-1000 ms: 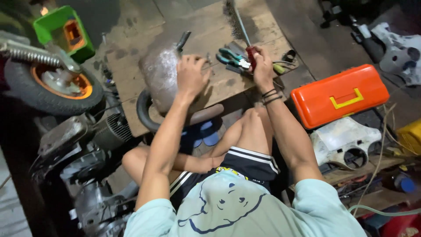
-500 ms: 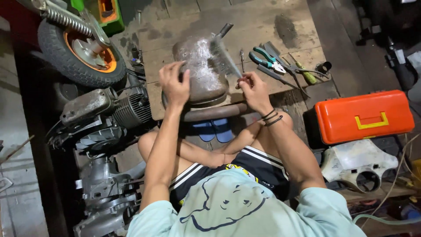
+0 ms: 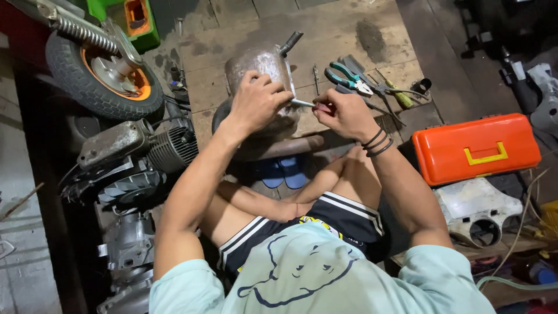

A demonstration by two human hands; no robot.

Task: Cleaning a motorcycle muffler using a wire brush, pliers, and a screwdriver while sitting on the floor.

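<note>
A dull silver metal muffler (image 3: pixel 264 67) with a bent pipe lies on a wooden board (image 3: pixel 232 40) in front of me. My left hand (image 3: pixel 256 102) rests on top of the muffler and pins it down, fingers curled near a thin metal shaft. My right hand (image 3: pixel 343 113) grips the handle of a screwdriver (image 3: pixel 303 103) whose shaft points left against the muffler's side. Black bands circle my right wrist. My bare knees and blue slippers (image 3: pixel 285 171) show below the board.
Pliers with teal handles (image 3: pixel 349 75) and other hand tools lie on the board's right part. An orange toolbox (image 3: pixel 476 148) sits at right, a white engine cover (image 3: pixel 476 212) below it. A wheel with an orange rim (image 3: pixel 102 72) and an engine (image 3: pixel 139 151) stand at left.
My right hand came back from the tools at the far right with a screwdriver and brought it to the muffler. The left hand stayed on the muffler. The view shifted and moved closer.
</note>
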